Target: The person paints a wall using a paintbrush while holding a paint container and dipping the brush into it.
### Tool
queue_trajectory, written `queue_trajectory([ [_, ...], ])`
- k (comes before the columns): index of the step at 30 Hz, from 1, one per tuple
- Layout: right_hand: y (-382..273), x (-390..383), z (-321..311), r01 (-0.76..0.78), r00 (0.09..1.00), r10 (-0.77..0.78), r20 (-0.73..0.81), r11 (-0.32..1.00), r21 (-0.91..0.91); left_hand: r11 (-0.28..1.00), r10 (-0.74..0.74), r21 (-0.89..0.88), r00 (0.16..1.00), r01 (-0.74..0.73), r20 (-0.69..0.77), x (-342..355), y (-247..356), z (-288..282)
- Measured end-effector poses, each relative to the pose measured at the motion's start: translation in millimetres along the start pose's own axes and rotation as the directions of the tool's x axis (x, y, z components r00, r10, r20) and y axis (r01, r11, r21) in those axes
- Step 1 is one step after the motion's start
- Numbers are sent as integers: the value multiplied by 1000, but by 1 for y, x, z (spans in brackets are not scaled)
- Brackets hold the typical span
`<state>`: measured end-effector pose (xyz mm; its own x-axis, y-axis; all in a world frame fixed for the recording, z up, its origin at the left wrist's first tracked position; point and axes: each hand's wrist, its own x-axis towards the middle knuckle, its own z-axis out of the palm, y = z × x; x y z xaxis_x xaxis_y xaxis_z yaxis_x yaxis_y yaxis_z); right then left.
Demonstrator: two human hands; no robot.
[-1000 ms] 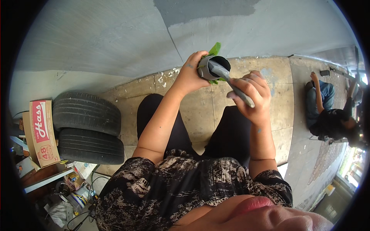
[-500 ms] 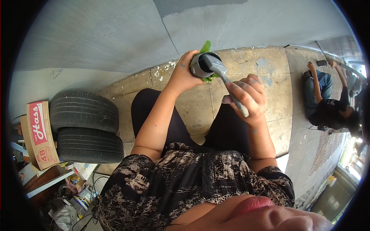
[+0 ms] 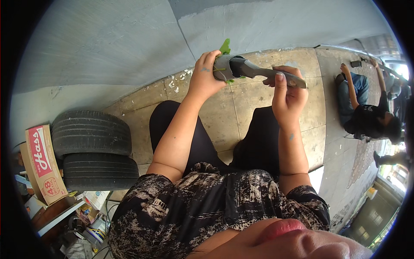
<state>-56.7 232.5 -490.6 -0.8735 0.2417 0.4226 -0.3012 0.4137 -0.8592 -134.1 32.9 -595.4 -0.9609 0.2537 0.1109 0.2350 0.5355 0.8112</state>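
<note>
My left hand (image 3: 203, 78) is wrapped round a grey paint-smeared cup (image 3: 221, 70), which is tipped on its side with its mouth toward the right. Green leaf (image 3: 225, 46) pokes out between my fingers and the cup, and more shows under it. A paintbrush (image 3: 255, 71) coated in grey paint reaches into the cup's mouth, its bristle end partly hidden inside. My right hand (image 3: 288, 97) grips the brush by its handle, which points right. Grey paint spots mark both my arms. What is inside the cup cannot be seen.
Ahead stands a grey painted wall (image 3: 112, 39) above a tan tiled floor (image 3: 215, 116) with paint flecks. Two stacked tyres (image 3: 92, 134) and a cardboard box (image 3: 45, 166) are on the left, with clutter (image 3: 90, 220) below. On the right a person (image 3: 366, 108) sits working.
The cup has tilted over to the right, and the brush has swung from a slant to nearly level. My right hand has turned and moved slightly right, still holding the handle.
</note>
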Motion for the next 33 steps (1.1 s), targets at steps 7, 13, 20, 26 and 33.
queue_trajectory([
  [7,19,-2,4,-137,990,134,36,984,110,985,94,152,993,-83,-69,-5,-7,12],
  [13,43,-4,-1,-263,964,258,59,913,312,981,120,158,992,-114,-33,-7,-12,17],
  [20,60,-2,-5,-324,945,320,70,885,334,986,120,116,993,-117,-17,-4,-14,24],
  [26,62,-1,-6,-250,948,296,-117,919,304,1000,26,14,996,-27,90,6,-24,28],
  [33,72,5,-13,-283,899,380,-217,883,376,997,-83,4,993,83,83,12,-23,26],
])
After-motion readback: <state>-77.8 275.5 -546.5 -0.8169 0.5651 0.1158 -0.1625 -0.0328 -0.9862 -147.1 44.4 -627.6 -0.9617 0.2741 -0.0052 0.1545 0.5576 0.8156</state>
